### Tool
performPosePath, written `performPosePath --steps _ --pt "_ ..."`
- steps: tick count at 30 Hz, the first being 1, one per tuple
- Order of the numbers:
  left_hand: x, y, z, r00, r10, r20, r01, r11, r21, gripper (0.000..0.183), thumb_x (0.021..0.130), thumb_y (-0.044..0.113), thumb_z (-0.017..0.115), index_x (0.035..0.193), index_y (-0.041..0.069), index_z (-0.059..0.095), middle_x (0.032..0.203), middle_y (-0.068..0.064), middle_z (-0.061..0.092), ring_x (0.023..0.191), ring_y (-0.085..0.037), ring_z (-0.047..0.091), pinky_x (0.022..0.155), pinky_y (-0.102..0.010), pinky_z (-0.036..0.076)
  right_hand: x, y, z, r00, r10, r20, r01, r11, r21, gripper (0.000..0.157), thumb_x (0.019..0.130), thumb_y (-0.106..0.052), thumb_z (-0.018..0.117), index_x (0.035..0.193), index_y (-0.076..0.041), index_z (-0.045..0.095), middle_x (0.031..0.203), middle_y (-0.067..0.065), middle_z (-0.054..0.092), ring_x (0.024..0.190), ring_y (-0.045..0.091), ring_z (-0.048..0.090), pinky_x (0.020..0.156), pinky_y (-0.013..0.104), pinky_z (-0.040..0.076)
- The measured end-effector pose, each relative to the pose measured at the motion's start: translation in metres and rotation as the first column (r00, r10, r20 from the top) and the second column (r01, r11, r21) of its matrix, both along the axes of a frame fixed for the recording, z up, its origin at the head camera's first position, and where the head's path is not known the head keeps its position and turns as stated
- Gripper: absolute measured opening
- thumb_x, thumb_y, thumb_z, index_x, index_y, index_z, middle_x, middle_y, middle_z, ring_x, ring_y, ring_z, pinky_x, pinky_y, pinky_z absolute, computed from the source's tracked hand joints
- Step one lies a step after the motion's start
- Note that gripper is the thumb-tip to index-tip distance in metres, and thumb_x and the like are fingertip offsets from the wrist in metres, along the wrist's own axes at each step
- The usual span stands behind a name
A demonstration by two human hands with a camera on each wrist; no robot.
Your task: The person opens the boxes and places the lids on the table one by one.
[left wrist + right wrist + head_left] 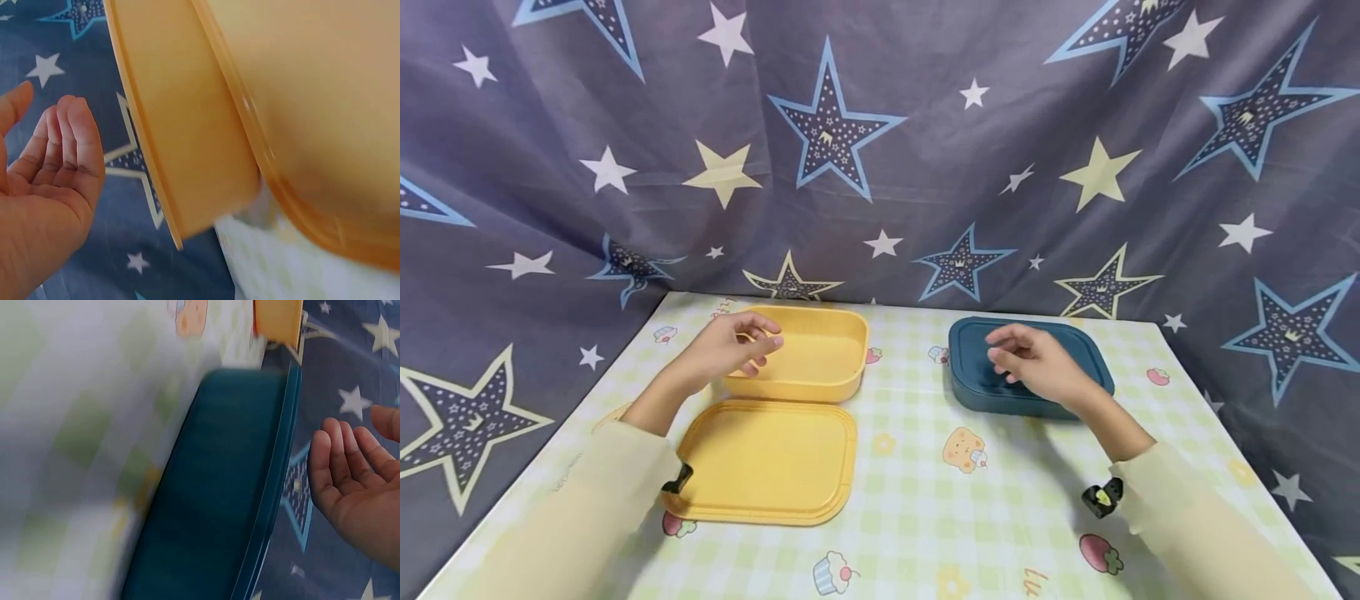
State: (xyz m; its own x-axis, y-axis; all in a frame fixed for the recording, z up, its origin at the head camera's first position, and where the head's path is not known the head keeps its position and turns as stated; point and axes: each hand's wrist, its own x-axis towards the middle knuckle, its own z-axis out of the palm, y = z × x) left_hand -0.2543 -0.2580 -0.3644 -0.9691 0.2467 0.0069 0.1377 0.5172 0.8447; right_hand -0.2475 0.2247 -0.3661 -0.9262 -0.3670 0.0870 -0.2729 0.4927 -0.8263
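My left hand point(730, 343) hovers over the left end of an uncovered yellow lunch box point(808, 388), its fingers loosely bent around nothing. A flat yellow lid point(767, 462) lies on the table just in front of that box. To the right, a dark blue lunch box point(1022, 402) stands with its lid on, and above it hangs my right hand point(1036, 360), also holding nothing. Both wrist views show relaxed fingers: the left hand point(56, 181) is apart from the yellow box wall point(181, 131), and the right hand point(356, 481) is apart from the blue box point(212, 481).
A table point(895, 533) with a green checked cloth carries both boxes. Directly behind its far edge hangs a grey curtain point(925, 100) with stars, continuing along both sides. A dark wrist strap piece point(1103, 497) shows at the right sleeve.
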Motion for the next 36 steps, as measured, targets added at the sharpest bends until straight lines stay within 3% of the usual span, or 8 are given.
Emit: performPosePath --steps 7,13,19,22,24,31,36 --pt "-0.019 0.034 -0.002 1.000 -0.030 -0.002 0.030 0.999 0.045 0.039 0.096 0.033 0.075 0.121 0.004 0.066 0.103 -0.017 0.064 0.093 -0.045 0.067 0.069 -0.039 0.064 -0.002 0.038 0.001 0.991 -0.112 -0.075 0.116 0.992 0.054 0.034 0.107 -0.020 0.057 0.132 0.002 0.057 0.112 0.026 0.065 0.095 0.035 0.067 0.074 0.036 0.062" --pt "-0.026 0.065 -0.003 0.998 -0.056 0.021 0.054 0.994 0.092 0.034 0.096 0.030 0.075 0.119 0.006 0.066 0.104 -0.015 0.062 0.093 -0.042 0.067 0.070 -0.040 0.064 -0.005 0.071 -0.003 0.957 -0.216 -0.194 0.238 0.966 0.102 0.034 0.107 -0.019 0.057 0.133 0.003 0.056 0.110 0.027 0.069 0.091 0.036 0.069 0.067 0.027 0.059" --pt "-0.032 0.103 0.002 0.991 -0.131 0.013 0.128 0.983 0.134 0.031 0.097 0.028 0.073 0.118 0.007 0.068 0.107 -0.020 0.063 0.090 -0.038 0.067 0.069 -0.042 0.064 -0.004 0.102 -0.011 0.930 -0.295 -0.220 0.329 0.934 0.140 0.040 0.107 -0.022 0.057 0.136 0.005 0.055 0.110 0.027 0.069 0.088 0.032 0.069 0.062 0.021 0.056" --pt "-0.037 0.123 0.002 0.990 -0.140 0.012 0.135 0.976 0.172 0.029 0.098 0.025 0.073 0.118 0.005 0.068 0.105 -0.020 0.064 0.084 -0.033 0.068 0.070 -0.045 0.064 -0.005 0.111 -0.014 0.922 -0.318 -0.223 0.351 0.927 0.130 0.039 0.107 -0.022 0.056 0.135 0.005 0.054 0.110 0.029 0.068 0.089 0.034 0.069 0.062 0.021 0.056" --pt "-0.039 0.138 0.002 0.991 -0.131 0.035 0.121 0.972 0.202 0.027 0.098 0.022 0.072 0.118 0.004 0.067 0.103 -0.018 0.064 0.080 -0.028 0.068 0.069 -0.044 0.064 -0.006 0.117 -0.016 0.914 -0.338 -0.227 0.372 0.919 0.133 0.038 0.107 -0.021 0.055 0.135 0.005 0.055 0.110 0.029 0.068 0.090 0.036 0.068 0.062 0.021 0.056" --pt "-0.046 0.187 -0.007 0.986 -0.064 0.153 0.022 0.963 0.267 0.019 0.100 0.019 0.068 0.115 0.008 0.067 0.105 -0.013 0.067 0.076 -0.025 0.067 0.068 -0.041 0.064 -0.014 0.132 -0.024 0.894 -0.397 -0.206 0.433 0.885 0.171 0.037 0.106 -0.020 0.055 0.132 0.007 0.056 0.107 0.027 0.069 0.083 0.017 0.063 0.061 0.022 0.054" --pt "-0.053 0.213 -0.019 0.973 -0.058 0.225 -0.026 0.935 0.353 0.018 0.100 0.013 0.064 0.115 0.004 0.066 0.105 -0.012 0.063 0.076 -0.023 0.065 0.062 -0.032 0.063 -0.018 0.139 -0.030 0.887 -0.423 -0.186 0.454 0.874 0.176 0.039 0.106 -0.019 0.055 0.132 0.009 0.055 0.105 0.027 0.067 0.085 0.024 0.063 0.060 0.023 0.053"
